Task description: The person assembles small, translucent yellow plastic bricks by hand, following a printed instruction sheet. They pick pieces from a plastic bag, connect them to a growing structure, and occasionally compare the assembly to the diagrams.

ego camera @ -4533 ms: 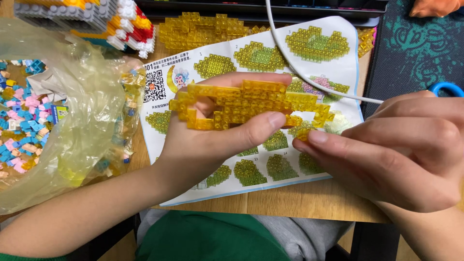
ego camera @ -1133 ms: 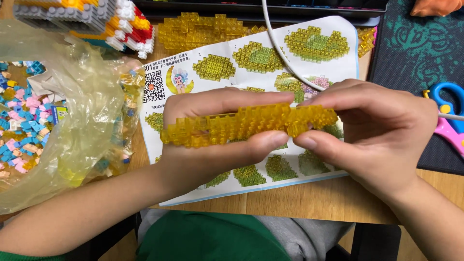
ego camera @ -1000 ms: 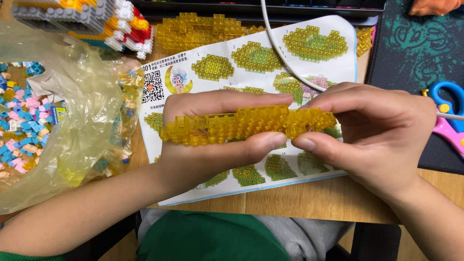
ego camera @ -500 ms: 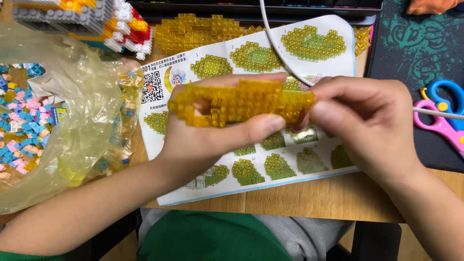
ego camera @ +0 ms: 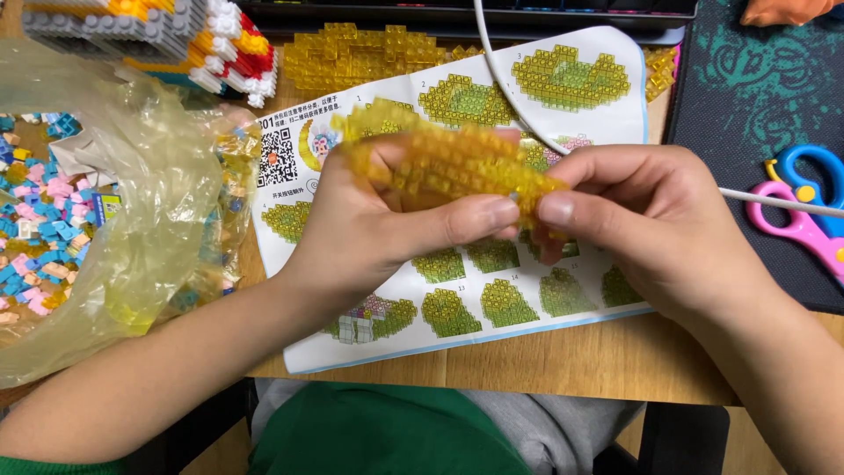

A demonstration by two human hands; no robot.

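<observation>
Left hand (ego camera: pixel 378 220) and right hand (ego camera: pixel 651 229), each closed on one end of yellow brick piece (ego camera: pixel 448 158), raised above instruction sheet (ego camera: pixel 492 290) near table's front edge, for comparing.

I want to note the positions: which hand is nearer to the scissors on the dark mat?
The right hand. It is just to the left of the pink and blue scissors, not touching them. The left hand is further away, on the far side of the yellow brick piece that both hands hold.
</observation>
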